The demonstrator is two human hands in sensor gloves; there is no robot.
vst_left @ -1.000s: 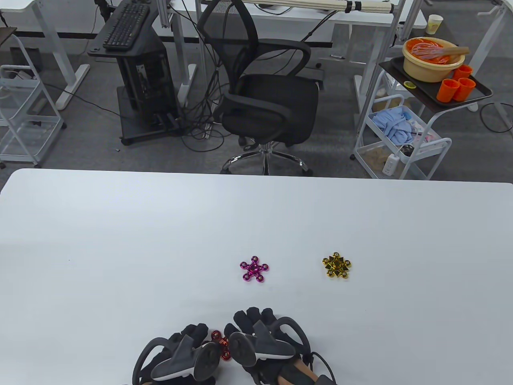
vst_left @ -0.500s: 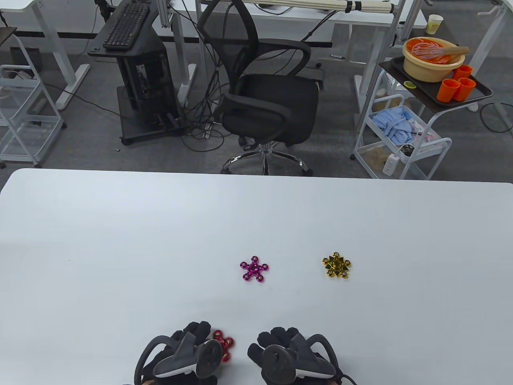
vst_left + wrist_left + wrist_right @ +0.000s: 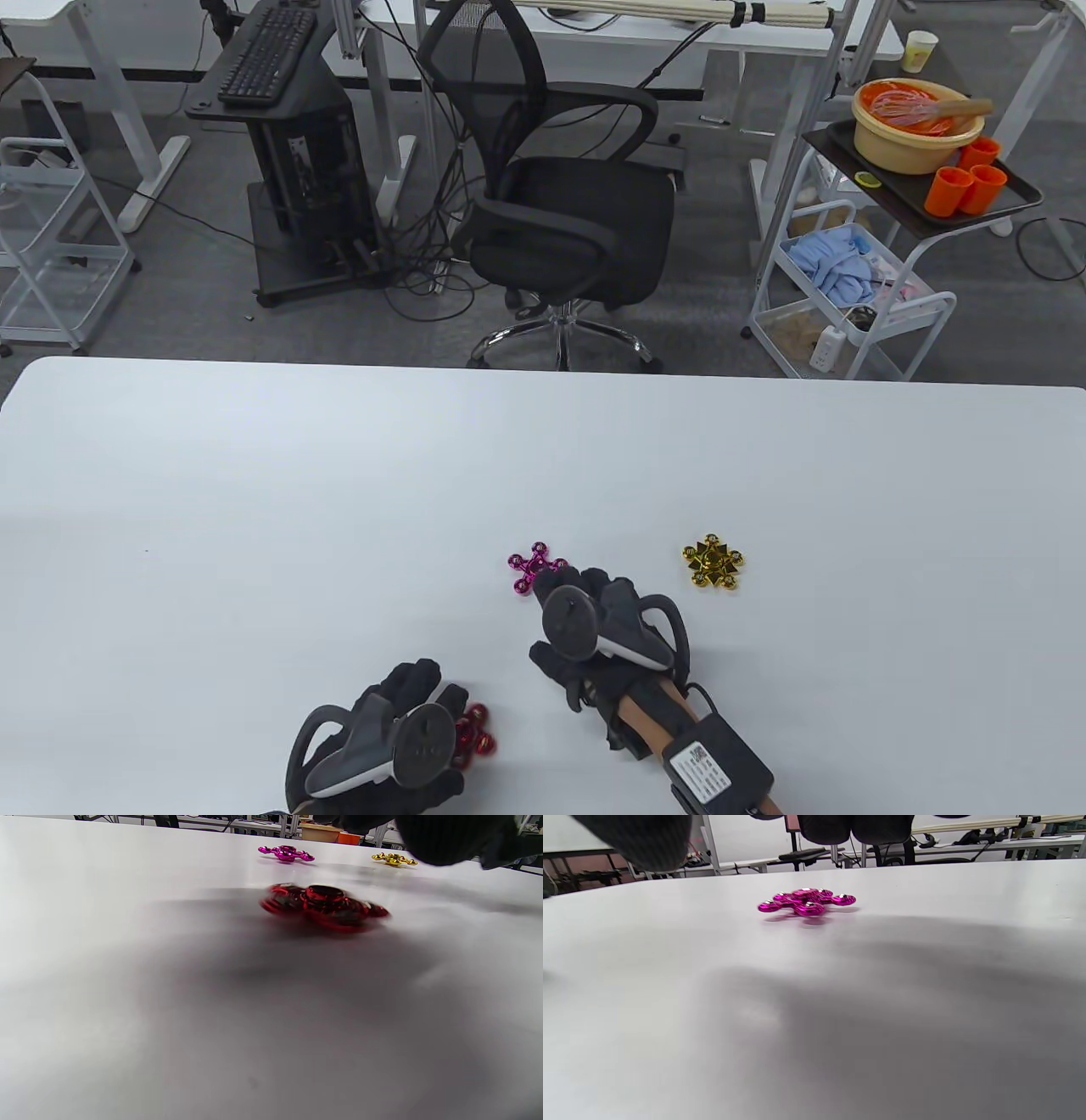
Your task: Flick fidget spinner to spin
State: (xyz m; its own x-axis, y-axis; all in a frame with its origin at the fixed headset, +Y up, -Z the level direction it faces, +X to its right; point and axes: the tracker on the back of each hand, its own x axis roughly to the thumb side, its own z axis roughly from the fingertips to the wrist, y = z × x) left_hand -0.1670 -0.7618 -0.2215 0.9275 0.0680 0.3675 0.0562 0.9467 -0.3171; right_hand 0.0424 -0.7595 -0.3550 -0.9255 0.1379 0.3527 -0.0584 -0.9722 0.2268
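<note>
A red fidget spinner [image 3: 472, 733] lies on the white table [image 3: 254, 509] near the front edge. It is motion-blurred in the left wrist view [image 3: 324, 903], and nothing touches it. My left hand [image 3: 437, 692] hovers just left of it with fingers open. A pink spinner [image 3: 533, 565] lies mid-table and shows flat in the right wrist view [image 3: 806, 902]. My right hand [image 3: 570, 582] reaches to its near edge, with its fingers [image 3: 865, 825] open above the table and apart from it. A gold spinner [image 3: 713, 563] lies to the right.
Beyond the table's far edge stand a black office chair [image 3: 560, 212] and a cart with an orange bowl and cups [image 3: 925, 144]. Only the spinners and my hands are on the table.
My right hand left the red spinner and moved forward to the pink spinner. The red spinner now lies uncovered beside my left hand, blurred as if turning.
</note>
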